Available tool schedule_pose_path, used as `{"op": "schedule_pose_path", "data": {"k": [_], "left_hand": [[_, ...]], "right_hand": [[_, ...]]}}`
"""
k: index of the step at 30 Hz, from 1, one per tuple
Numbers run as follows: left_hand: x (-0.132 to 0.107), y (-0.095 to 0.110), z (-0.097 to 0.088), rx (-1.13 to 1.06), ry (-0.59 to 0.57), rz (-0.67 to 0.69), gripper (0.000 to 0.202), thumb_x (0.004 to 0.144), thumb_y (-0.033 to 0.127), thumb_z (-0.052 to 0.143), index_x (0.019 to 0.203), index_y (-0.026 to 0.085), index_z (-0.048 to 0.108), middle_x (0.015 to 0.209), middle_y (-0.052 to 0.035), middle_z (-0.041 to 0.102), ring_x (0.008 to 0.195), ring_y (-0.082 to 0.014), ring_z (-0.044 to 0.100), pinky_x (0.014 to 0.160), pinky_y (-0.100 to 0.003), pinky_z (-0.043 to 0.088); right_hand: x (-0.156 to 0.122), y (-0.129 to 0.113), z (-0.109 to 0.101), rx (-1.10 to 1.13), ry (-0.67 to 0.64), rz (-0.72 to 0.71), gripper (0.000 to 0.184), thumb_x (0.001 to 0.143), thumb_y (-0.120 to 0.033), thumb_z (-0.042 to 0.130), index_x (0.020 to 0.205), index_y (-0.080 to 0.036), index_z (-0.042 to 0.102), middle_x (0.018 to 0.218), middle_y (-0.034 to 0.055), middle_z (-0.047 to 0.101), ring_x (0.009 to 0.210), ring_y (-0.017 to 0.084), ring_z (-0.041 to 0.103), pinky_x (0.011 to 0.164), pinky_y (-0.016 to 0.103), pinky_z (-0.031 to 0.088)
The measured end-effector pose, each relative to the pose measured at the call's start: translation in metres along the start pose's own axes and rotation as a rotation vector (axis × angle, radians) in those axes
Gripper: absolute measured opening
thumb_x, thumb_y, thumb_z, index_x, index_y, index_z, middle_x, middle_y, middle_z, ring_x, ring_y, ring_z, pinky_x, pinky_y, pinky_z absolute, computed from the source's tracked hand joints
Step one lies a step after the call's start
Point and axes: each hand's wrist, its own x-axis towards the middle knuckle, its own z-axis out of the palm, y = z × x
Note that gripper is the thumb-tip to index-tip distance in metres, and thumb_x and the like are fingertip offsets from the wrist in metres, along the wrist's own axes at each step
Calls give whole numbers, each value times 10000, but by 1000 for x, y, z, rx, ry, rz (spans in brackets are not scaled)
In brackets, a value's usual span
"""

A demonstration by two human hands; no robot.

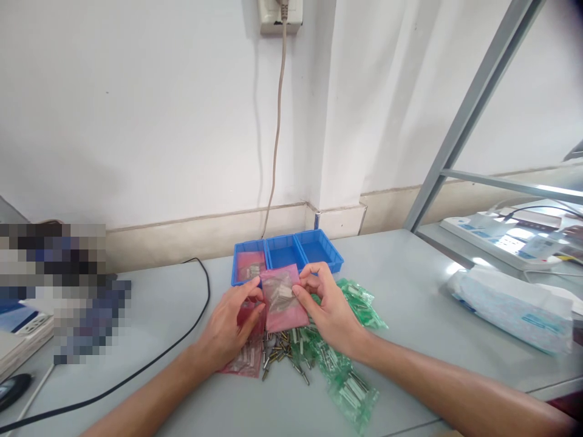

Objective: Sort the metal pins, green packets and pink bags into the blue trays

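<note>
A pink plastic bag [286,312] with pale small parts inside is held up between my hands. My right hand [330,306] pinches its right edge between thumb and fingers. At the opposite edge, the curled fingers of my left hand [234,318] grip the bag near its upper left corner. Loose metal pins [279,352] lie in a pile below it. Partly under my left hand is another pink bag [248,358]. Green plastic bags [353,391] of metal parts lie around my right hand and forearm.
Three joined blue trays [321,250] stand behind my hands; the left one contains a pink bag [250,262]. A black cable [168,349] crosses the table on the left. A tissue pack [514,309], a metal frame [464,127] and power strips [496,243] are to the right.
</note>
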Motion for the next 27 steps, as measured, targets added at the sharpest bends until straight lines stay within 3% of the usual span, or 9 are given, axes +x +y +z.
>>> {"op": "schedule_pose_path", "data": {"k": [3, 8, 12, 17, 22, 25, 27], "left_hand": [[5, 3, -3, 33, -53, 86, 435, 1101, 134, 480, 1512, 256, 550, 1189, -100, 750, 1076, -218, 729, 955, -379, 617], [10, 6, -6, 60, -41, 142, 428, 1057, 69, 536, 1433, 248, 633, 1167, -98, 706, 1033, -201, 688, 941, -343, 596], [8, 4, -7, 51, -39, 133, 353, 1054, 71, 560, 1335, 241, 689, 1139, -90, 667, 1002, -194, 657, 898, -323, 582], [7, 3, -9, -15, -46, 124, 341, 1066, 65, 520, 1332, 223, 664, 1200, -107, 682, 1093, -219, 656, 963, -360, 567], [11, 8, -9, -108, -75, 23, 259, 1102, 139, 510, 1283, 223, 675, 1171, -80, 731, 1107, -217, 680, 997, -372, 568], [9, 9, -6, -106, -86, -96, 202, 1116, 224, 532, 1252, 239, 681, 1134, -57, 758, 1050, -216, 715, 946, -367, 591], [4, 7, -2, -65, -2, -150, 270, 1103, 280, 576, 1367, 235, 617, 1136, -59, 764, 1043, -226, 733, 950, -384, 604]], "right_hand": [[0, -2, -2, -52, -5, -43, 113, 1123, -365, 523, 1185, -271, 516, 833, -30, 595, 721, 181, 593, 686, 311, 485], [-1, -10, -5, -179, -101, -133, 204, 1123, -280, 496, 1153, -269, 697, 1027, 25, 753, 906, 211, 694, 799, 336, 527], [-1, -12, -4, -173, -144, -146, 234, 1109, -222, 498, 1124, -264, 728, 1026, 19, 779, 927, 210, 713, 828, 339, 537], [-1, -11, -4, -101, -175, -162, 316, 1130, -178, 412, 1190, -264, 711, 1182, 35, 765, 1086, 212, 694, 971, 371, 524], [-1, -12, -4, -198, -162, -177, 256, 1107, -197, 488, 1245, -271, 691, 1044, 40, 695, 936, 213, 647, 846, 369, 508], [1, -11, -4, -232, -131, -185, 161, 1106, -262, 535, 1084, -249, 694, 1028, 50, 620, 950, 221, 610, 829, 360, 497], [3, -10, -4, -231, -111, -176, 175, 1108, -277, 532, 988, -237, 653, 1048, 52, 598, 956, 218, 596, 821, 352, 489]]}}
